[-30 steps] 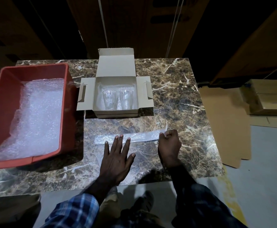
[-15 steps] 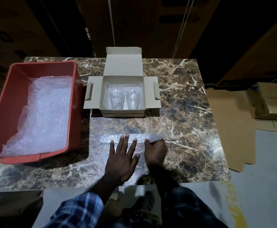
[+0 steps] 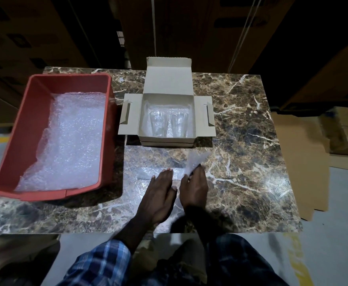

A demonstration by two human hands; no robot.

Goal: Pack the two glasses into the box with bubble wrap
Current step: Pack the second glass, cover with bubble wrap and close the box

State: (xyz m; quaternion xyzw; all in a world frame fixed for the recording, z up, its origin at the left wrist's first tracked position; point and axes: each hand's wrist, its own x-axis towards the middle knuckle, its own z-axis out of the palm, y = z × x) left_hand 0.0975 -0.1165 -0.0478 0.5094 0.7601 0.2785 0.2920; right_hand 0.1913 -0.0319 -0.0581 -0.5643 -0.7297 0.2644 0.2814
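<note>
- Two glasses [image 3: 168,124] lie side by side in one open box [image 3: 167,139].
- One bubble wrap strip [image 3: 193,162]: my left hand [image 3: 158,197] presses it flat, fingers straight.
- My right hand [image 3: 194,187] pinches its end, now folded up and leftward since a second ago.

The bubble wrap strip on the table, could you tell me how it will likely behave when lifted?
Probably floppy: the bubble wrap strip already bends upward where the right hand pinches it. Likely very light, being thin and see-through. It may slide easily, so the left hand pressing it flat seems sensible.
</note>
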